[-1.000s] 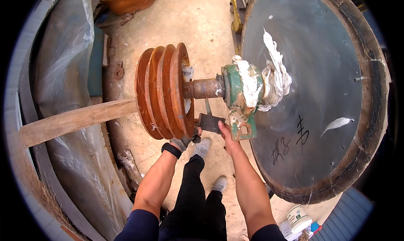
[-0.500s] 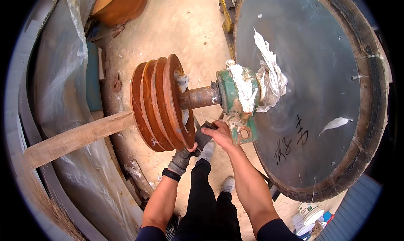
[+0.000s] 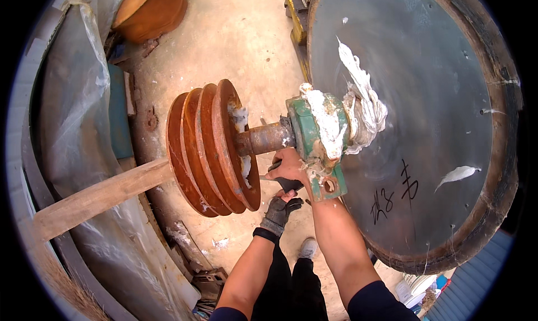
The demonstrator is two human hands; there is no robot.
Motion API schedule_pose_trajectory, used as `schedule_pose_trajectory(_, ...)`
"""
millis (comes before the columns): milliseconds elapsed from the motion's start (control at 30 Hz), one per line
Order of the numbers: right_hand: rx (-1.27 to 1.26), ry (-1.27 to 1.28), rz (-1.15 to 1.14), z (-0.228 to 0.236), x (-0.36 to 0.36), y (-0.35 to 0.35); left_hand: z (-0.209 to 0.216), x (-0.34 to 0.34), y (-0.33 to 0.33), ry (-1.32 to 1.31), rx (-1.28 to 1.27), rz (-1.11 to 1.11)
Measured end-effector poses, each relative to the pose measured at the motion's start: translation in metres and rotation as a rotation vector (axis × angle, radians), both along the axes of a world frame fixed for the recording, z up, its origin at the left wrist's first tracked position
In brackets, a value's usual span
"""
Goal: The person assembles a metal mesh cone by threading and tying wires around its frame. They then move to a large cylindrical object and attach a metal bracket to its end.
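My right hand (image 3: 288, 165), bare, is closed around a dark, flat piece (image 3: 289, 184) just below the rusty shaft (image 3: 265, 138); its exact kind is unclear. My left hand (image 3: 278, 210), in a grey fingerless glove, has its fingertips at the lower edge of that piece, and I cannot tell how firmly it grips. To the left of both hands is a rust-brown grooved pulley (image 3: 210, 153) on the shaft. Right of them stands a green bearing housing (image 3: 305, 127), smeared with white grease (image 3: 329, 130); its foot overlaps my right wrist.
A large grey drum end (image 3: 426, 125) with a thick dark rim fills the right side. A wooden beam (image 3: 106, 195) meets the pulley from the left, beside clear plastic sheeting (image 3: 73, 113). An orange-brown rusty vessel (image 3: 148, 12) lies at the back left; buckets (image 3: 417, 282) stand at lower right.
Both hands have shifted slightly right with the dark piece. The right hand has moved up under the shaft, and the left hand is farther from the pulley. The view has shifted slightly.
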State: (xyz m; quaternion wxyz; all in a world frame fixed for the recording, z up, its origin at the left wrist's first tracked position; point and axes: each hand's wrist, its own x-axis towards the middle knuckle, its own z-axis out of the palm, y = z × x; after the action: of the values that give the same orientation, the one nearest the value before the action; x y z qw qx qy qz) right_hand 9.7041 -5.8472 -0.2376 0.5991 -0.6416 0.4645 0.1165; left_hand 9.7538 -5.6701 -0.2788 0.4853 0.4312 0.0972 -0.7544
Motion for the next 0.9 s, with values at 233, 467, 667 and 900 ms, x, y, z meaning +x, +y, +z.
schedule_pose_trajectory(233, -0.24, 0.044, -0.62, 0.03, -0.032, 0.043, 0.001, 0.015, -0.007, -0.242, -0.156, 0.009)
schedule_pose_trajectory(467, 0.159, -0.723, -1.149, 0.029, -0.05, 0.047, 0.023, 0.014, -0.048, -0.268, -0.223, -0.001)
schedule_pose_trajectory(667, 0.32, -1.282, -1.336, 0.025, -0.056, 0.067, 0.022, 0.029, -0.094, -0.27, -0.282, -0.047)
schedule_pose_trajectory(900, -0.267, -0.116, -1.107, 0.088, -0.072, 0.098, 0.008, 0.047, -0.121, -0.829, -0.451, -0.301)
